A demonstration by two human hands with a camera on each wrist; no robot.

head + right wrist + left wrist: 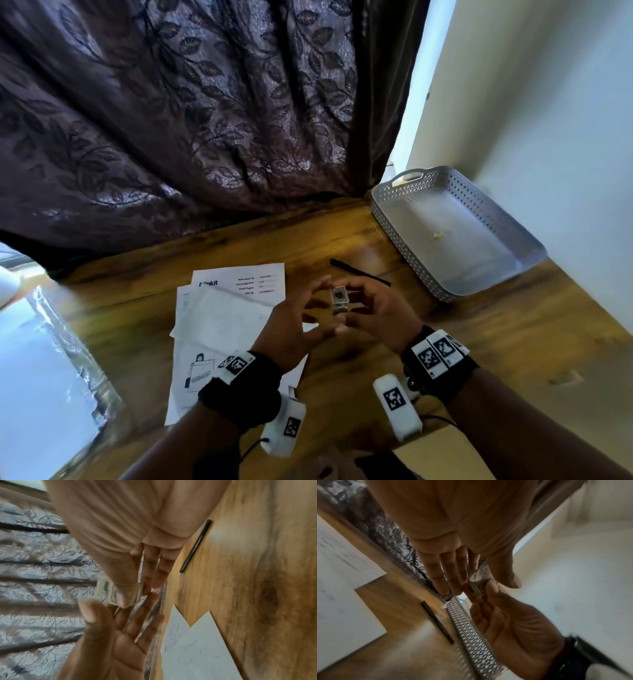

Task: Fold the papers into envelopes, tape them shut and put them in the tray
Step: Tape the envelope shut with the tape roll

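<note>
Step in hand: by my reading, getting the tape roll (340,300) ready, that is, finding its free end, while the papers (219,318) still lie unfolded on the desk (479,342).
Right hand (380,313): its grip holds the small roll between thumb and fingers, lifted above the desk.
Left hand (291,325): its grip is wide, fingers straight and spread, fingertips close to the roll; whether they touch it I cannot tell.
Doing it well: keep the roll steady in the right hand and run a left fingernail round its rim to catch the end; peel slowly so the strip does not split or stick to itself. Folding a sheet first would give the strip somewhere to go.
Tape roll: small, narrow, drum-shaped, pale with dark printing on its face; blur hides the finer detail.
Papers: several thin white printed sheets, flat and overlapping, left of the hands; they will crease easily.
Tray (387,219): grey plastic, rectangular, perforated walls, handle cut-outs, at the far right of the desk; only a tiny yellowish scrap (438,235) lies inside.
Pen (359,272): slim, black, lying between hands and tray.
Desk: glossy wood-grain surface.
Curtain (171,120): dark fabric with a leaf pattern, hanging behind.
</note>
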